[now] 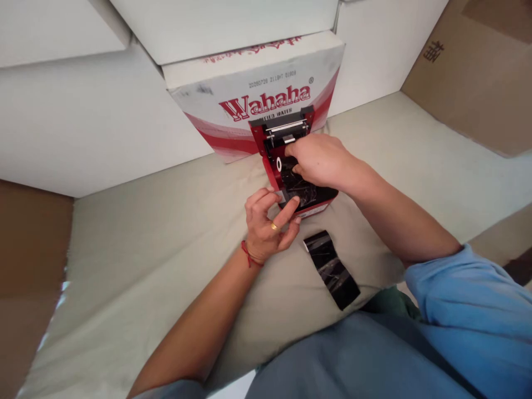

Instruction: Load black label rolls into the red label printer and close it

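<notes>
A small red printer stands open on a pale cloth, its black inside showing a roll with a white core and black ribbon film. My right hand reaches into the open bay, fingers curled over the roll. My left hand, with a gold ring and a red wrist string, pinches the near end of the ribbon at the printer's front edge. A loose strip of black film lies on the cloth just right of my left hand.
A white and red Wahaha water carton stands right behind the printer against white walls. Brown cardboard leans at the right, more at the far left. The pale cloth spreads left and right. My blue-clothed lap fills the lower right.
</notes>
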`<state>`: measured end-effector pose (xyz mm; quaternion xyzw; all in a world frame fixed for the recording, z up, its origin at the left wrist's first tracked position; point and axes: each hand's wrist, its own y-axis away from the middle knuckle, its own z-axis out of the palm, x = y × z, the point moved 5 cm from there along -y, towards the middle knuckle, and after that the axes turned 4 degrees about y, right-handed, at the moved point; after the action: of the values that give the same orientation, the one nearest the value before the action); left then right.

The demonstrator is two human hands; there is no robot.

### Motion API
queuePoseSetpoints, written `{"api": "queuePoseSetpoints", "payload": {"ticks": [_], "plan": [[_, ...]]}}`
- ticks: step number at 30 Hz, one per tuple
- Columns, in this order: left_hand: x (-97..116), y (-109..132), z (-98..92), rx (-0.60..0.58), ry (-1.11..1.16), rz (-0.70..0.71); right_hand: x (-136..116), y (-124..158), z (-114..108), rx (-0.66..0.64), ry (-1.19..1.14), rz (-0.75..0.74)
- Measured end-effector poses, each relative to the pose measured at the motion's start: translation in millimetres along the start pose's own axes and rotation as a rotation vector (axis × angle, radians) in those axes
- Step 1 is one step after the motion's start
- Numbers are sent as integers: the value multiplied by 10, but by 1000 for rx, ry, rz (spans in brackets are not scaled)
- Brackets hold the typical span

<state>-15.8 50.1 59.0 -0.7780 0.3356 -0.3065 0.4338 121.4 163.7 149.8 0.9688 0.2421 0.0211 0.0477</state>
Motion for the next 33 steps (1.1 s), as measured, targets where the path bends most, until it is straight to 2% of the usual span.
{"api": "queuePoseSetpoints", "payload": {"ticks": [2, 5, 9, 11, 14, 17, 19, 21, 23, 25, 29, 33], "plan": [[3, -7, 10, -21, 2, -1, -26, -8, -33, -58, 27, 23], [11, -11, 21, -40, 4, 18, -75, -64, -10, -63, 42, 42], [-3, -1, 24, -41, -3, 3, -151, -102, 91, -57, 14, -22], [-12, 9, 30, -55, 1, -12, -155, -40, 71, -14, -30, -76], [-24, 26, 36, -77, 19, -27, -65, 118, -128, 192, -149, -116], [-41, 47, 37, -97, 29, -43, 172, 181, -375, 495, -218, -5], [-55, 60, 37, -113, 13, -56, 335, 97, -432, 623, -208, 83], [-58, 65, 34, -119, -12, -55, 449, -70, -360, 622, -258, 105], [-48, 61, 30, -110, -30, -35, 503, -204, -212, 573, -403, 65], [-26, 48, 27, -86, -41, -2, 504, -204, -66, 565, -567, -3], [14, 24, 13, -25, -62, 43, 482, 168, 161, 616, -758, -81], [12, 37, 2, -22, -103, 34, 397, 586, 375, 522, -712, -179]]}}
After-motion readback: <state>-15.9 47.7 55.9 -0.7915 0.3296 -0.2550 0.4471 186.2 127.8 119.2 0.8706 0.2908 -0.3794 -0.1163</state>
